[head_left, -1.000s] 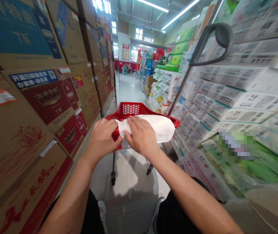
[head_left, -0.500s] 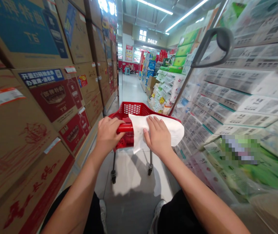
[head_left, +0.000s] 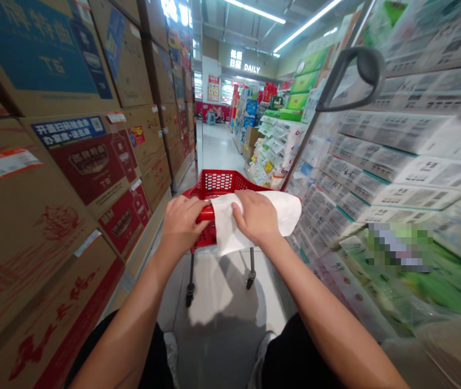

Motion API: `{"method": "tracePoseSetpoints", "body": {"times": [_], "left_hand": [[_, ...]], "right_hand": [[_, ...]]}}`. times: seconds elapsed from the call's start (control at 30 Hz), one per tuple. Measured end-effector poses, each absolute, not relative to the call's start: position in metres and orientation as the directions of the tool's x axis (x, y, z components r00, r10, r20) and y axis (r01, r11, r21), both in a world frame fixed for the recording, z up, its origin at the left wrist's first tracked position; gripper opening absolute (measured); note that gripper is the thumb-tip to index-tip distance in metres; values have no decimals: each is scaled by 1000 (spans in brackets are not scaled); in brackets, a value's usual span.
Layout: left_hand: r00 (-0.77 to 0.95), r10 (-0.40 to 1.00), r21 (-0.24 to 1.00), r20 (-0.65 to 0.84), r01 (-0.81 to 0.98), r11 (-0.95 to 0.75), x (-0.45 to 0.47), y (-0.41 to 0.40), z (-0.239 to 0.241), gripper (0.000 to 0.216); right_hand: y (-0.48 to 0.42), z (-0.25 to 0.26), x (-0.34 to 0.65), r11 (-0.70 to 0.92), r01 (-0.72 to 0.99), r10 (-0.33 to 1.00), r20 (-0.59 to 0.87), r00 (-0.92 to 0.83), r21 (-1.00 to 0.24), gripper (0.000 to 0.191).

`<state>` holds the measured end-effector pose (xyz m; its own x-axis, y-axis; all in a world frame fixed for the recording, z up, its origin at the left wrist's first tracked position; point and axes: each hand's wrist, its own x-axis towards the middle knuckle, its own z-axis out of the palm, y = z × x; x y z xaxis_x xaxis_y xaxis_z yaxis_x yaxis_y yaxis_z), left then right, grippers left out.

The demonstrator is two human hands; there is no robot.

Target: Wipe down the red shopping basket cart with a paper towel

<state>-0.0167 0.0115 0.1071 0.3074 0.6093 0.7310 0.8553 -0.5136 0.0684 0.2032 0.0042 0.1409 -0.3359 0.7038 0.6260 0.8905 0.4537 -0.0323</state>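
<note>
A red plastic shopping cart (head_left: pixel 191 191) stands in front of me, its handle bar (head_left: pixel 205 213) toward me. My left hand (head_left: pixel 181 224) is closed round the bar's left end, thumb on the near side. A white cloth (head_left: pixel 227 231) hangs over the middle and right of the bar, its lower edge loose. On top of the cloth lies my right hand (head_left: pixel 258 216), fingers bent over the far side and thumb pointing left, pressing it against the bar. The fingertips are hidden behind the bar.
Stacked cardboard cartons (head_left: pixel 88 156) line the left side. Packs of paper goods (head_left: pixel 376 178) are piled on the right. A grey loop handle (head_left: pixel 352 78) on a metal pole leans over the cart's right side. The tiled aisle (head_left: pixel 224 146) runs ahead to more shelves.
My right hand has slid left along the bar with the cloth, and its fingers have bent further over it. The cloth's left edge now lies closer to my left hand.
</note>
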Motion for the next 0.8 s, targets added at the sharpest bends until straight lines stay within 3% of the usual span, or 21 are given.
{"method": "tracePoseSetpoints", "body": {"times": [0.27, 0.47, 0.6, 0.8], "left_hand": [[265, 571, 52, 777, 876, -479, -12, 11, 99, 28], [272, 533, 40, 801, 865, -500, 0, 18, 98, 15], [280, 521, 29, 806, 861, -508, -3, 21, 98, 18], [304, 553, 44, 776, 848, -528, -19, 23, 99, 21]], "right_hand": [[-2, 120, 227, 342, 939, 696, 684, -218, -48, 49], [-10, 117, 189, 481, 877, 647, 668, -367, 17, 48], [-2, 127, 173, 568, 822, 624, 633, -458, 35, 44], [14, 136, 206, 469, 883, 667, 660, -346, -10, 43]]}}
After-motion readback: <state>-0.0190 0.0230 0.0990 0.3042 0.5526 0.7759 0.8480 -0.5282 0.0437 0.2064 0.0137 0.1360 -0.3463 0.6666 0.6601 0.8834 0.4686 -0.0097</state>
